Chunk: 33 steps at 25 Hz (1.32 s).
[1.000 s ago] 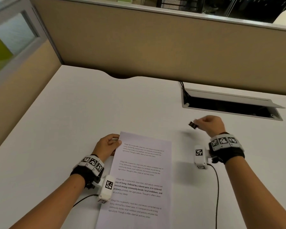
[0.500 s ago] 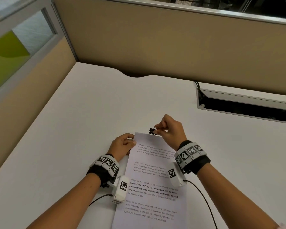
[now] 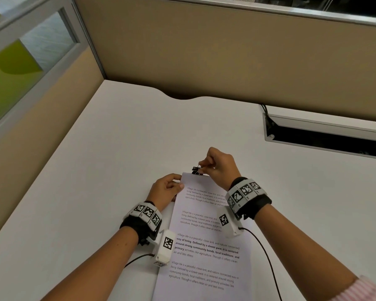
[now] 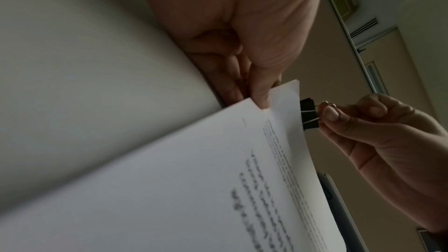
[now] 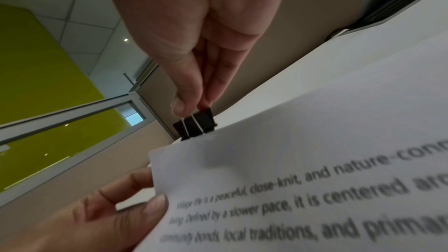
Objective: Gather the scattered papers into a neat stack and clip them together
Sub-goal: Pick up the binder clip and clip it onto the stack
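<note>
Papers: one neat stack of printed sheets, lying lengthwise on the tabletop, far left corner lifted off the surface; text in four blocks, third block partly bold
Clip: black binder clip with silver wire handles, at the far edge of the papers, close to the left corner; mouth right at the paper edge in the left wrist view and the right wrist view; whether already biting onto the sheets cannot be told
Right hand: above the far end of the papers, grip closed on the clip, thumb and forefinger pinching the wire handles together, other fingers curled
Left hand: at the far left corner of the papers, grip closed on the sheets, thumb on top and fingers underneath, holding the corner raised
Tabletop: white, with a curved notch in its far edge
Cable tray: metal-rimmed slot sunk in the tabletop, far right, well apart from the papers; dark cable at its left end
Partition: beige panels behind and to the left of the tabletop, glass with green above the left one
Wrists: black bands with coded marker blocks, a white camera unit on each, thin black leads trailing back
</note>
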Tool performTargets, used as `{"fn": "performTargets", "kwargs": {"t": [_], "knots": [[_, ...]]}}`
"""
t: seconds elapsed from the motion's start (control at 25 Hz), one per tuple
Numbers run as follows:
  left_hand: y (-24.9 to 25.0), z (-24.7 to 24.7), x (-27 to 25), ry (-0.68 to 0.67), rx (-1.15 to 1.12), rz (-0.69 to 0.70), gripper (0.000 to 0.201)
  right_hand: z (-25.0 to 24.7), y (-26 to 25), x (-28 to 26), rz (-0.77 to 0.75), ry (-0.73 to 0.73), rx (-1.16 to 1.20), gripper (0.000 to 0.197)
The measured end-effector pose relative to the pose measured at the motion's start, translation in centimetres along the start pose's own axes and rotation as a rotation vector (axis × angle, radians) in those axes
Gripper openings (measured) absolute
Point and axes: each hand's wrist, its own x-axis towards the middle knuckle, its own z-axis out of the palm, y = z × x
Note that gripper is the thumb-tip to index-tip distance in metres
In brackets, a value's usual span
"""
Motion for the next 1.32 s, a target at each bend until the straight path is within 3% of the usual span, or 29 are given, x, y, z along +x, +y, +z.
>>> {"fn": "performTargets", "kwargs": {"t": [0.16, 0.4, 0.72, 1.0, 1.32], "knots": [[-0.1, 0.1, 0.2, 0.000, -0.008, -0.006, 0.013, -0.4, -0.4, 1.3, 0.072, -0.076, 0.085, 0.046], [-0.2, 0.1, 0.3, 0.010, -0.004, -0.014, 0.014, -1.7, -0.1, 1.5, 0.069, -0.028, 0.097, 0.049], [0.1, 0.3, -0.1, 0.027, -0.022, 0.018, 0.017, 0.3, 0.4, -0.1, -0.048, -0.009, -0.056, 0.051], [-0.2, -0.1, 0.2, 0.029, -0.052, 0.012, 0.017, 0.1, 0.6, 1.3, 0.106, -0.061, 0.116, 0.047], [-0.3, 0.0, 0.2, 0.035, -0.067, 0.019, 0.016, 1.3, 0.2, 2.0, 0.160, -0.192, 0.104, 0.047]]}}
